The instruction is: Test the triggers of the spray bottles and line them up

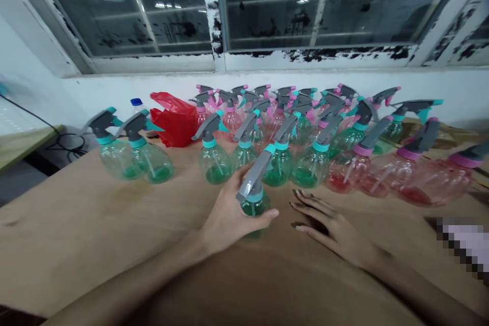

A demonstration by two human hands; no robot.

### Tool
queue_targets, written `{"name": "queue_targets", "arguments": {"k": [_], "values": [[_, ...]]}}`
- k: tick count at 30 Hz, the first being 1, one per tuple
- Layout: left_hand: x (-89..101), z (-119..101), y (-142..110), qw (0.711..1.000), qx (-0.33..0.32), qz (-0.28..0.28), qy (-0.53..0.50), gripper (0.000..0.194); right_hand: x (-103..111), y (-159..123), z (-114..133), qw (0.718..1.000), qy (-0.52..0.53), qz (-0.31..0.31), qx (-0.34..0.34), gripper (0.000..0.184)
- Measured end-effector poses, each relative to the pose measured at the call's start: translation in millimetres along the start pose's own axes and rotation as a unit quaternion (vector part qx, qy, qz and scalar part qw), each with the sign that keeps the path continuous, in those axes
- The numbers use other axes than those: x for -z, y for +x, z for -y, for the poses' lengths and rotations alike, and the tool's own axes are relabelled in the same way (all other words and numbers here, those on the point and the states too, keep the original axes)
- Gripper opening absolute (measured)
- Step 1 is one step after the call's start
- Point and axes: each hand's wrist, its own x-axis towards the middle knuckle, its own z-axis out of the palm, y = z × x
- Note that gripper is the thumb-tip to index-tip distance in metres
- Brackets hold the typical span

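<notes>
My left hand (pixel 229 214) is wrapped around a green spray bottle (pixel 255 208) with a grey trigger and teal collar, standing on the brown table (pixel 95 224). Just right of it, my right hand (pixel 332 226) lies flat on the table with fingers spread, holding nothing and pointing toward the bottle. Close behind both hands stands a row of green spray bottles (pixel 278 165).
Several green and pink spray bottles (pixel 355 173) crowd the back of the table up to the white wall. Two green bottles (pixel 133 155) stand apart at the left near a red plastic bag (pixel 171 119). A black cable (pixel 64 145) lies at far left. A window runs above.
</notes>
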Motion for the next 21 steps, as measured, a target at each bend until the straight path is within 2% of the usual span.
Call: {"name": "queue_targets", "arguments": {"k": [5,8,12,15,17,19,21], "values": [[4.7,5.5,-21.4,0.999,0.018,0.013,0.028,0.053,-0.5,1.5,1.1,1.000,-0.004,0.017,-0.001,0.047],[14.3,10.1,-30.0,0.999,0.014,0.011,0.052,0.049,7.4,4.9,8.1,0.999,-0.022,0.044,-0.018,0.050],[41.7,28.7,-41.4,0.992,-0.019,-0.037,0.123,0.050,32.7,14.6,25.5,0.991,-0.058,0.121,-0.028,0.059],[70.7,51.9,-50.4,0.987,-0.012,-0.074,0.143,0.050,53.7,28.8,43.2,0.986,-0.065,0.152,-0.001,0.055],[90.0,68.6,-53.7,0.969,0.009,-0.126,0.211,0.047,65.7,43.3,57.8,0.987,-0.067,0.144,0.029,0.049],[106.6,83.9,-52.8,0.957,0.021,-0.153,0.247,0.048,76.7,61.8,74.7,0.989,-0.071,0.114,0.065,0.045],[119.2,95.8,-47.6,0.954,0.022,-0.159,0.251,0.048,87.0,83.1,93.2,0.990,-0.086,0.042,0.101,0.043]]}}
